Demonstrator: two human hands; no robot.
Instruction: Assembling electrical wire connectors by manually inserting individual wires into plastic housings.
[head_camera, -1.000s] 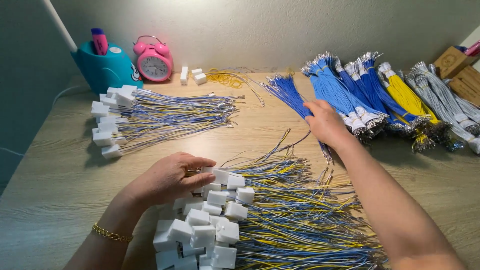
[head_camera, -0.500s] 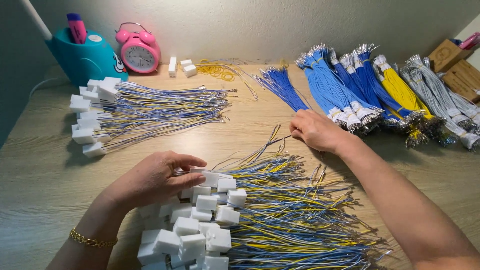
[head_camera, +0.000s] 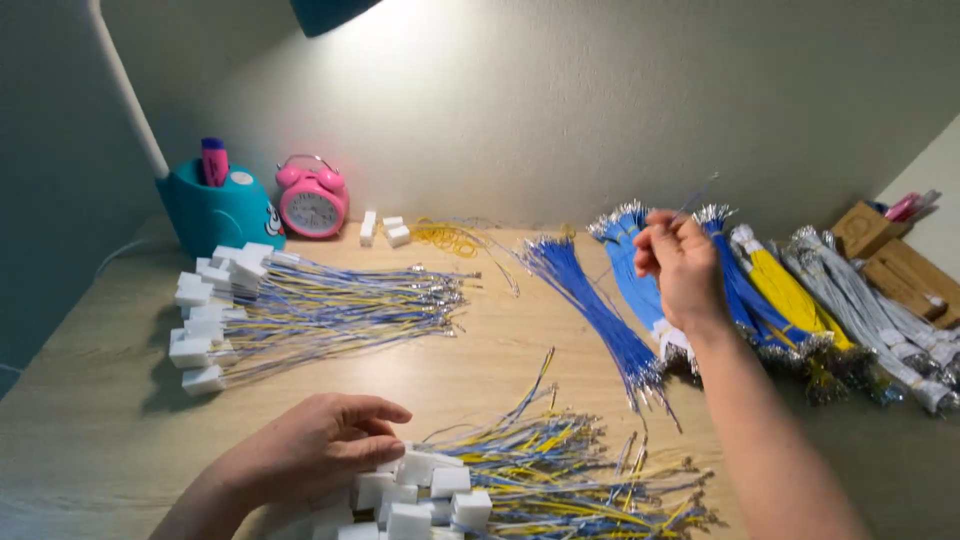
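Raised above the far side of the desk, the right hand (head_camera: 680, 262) has its fingertips pinched together on a thin wire (head_camera: 697, 198) that slants up from them; the wire is fine and partly blurred against the wall, so its colour is hard to tell. That hand hangs over the blue wire bundles (head_camera: 628, 262), which fan out on the wooden desk (head_camera: 90, 400) with their metal tips toward the wall. Just beside them, further right, lie a yellow bundle (head_camera: 785, 290) and grey bundles (head_camera: 860, 300), and behind those stand small cardboard boxes (head_camera: 880, 245).

Near the bottom edge, the left hand (head_camera: 320, 450) lies palm down, fingers loosely curled together on the white connectors (head_camera: 430, 485) of a heap of blue-and-yellow wired assemblies (head_camera: 560, 480). Whether it truly clamps one connector or only rests on them, I cannot tell. The two hands are well apart.

On the left of the desk sits a second pile of finished assemblies (head_camera: 310, 310), white plugs toward the left edge, wires pointing right. Behind it stand a teal lamp base (head_camera: 215, 210) holding a purple marker (head_camera: 214, 160), and a pink alarm clock (head_camera: 312, 198) just beside it. A few loose white connectors (head_camera: 385, 230) and a tangle of yellow rubber bands (head_camera: 445, 238) lie near the wall.
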